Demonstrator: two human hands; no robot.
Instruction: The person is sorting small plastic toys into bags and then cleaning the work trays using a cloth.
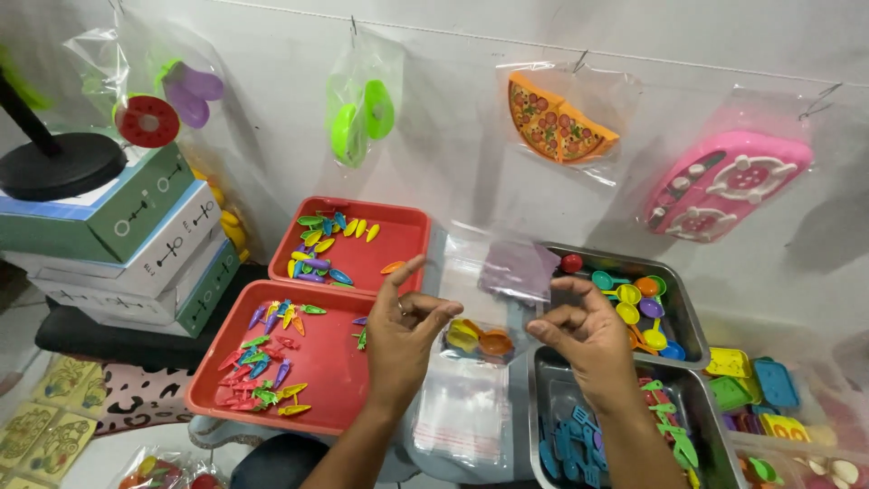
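Note:
My left hand (405, 340) and my right hand (587, 337) together hold a clear plastic bag (493, 290) by its two edges, above a stack of flat clear bags (462, 412). Inside the held bag lie small toy pieces in yellow and orange (480, 340). The left hand pinches the bag's left edge between thumb and fingers. My right hand grips the right edge with curled fingers, above two metal trays.
Two red trays (330, 362), (403, 237) of small coloured toy pieces lie at left. A metal tray (683, 330) holds coloured toy spoons; another (548, 380) holds blue and green pieces. Bagged toys hang on the wall: pizza (557, 122), pink stove (729, 186). Boxes (136, 244) are stacked at left.

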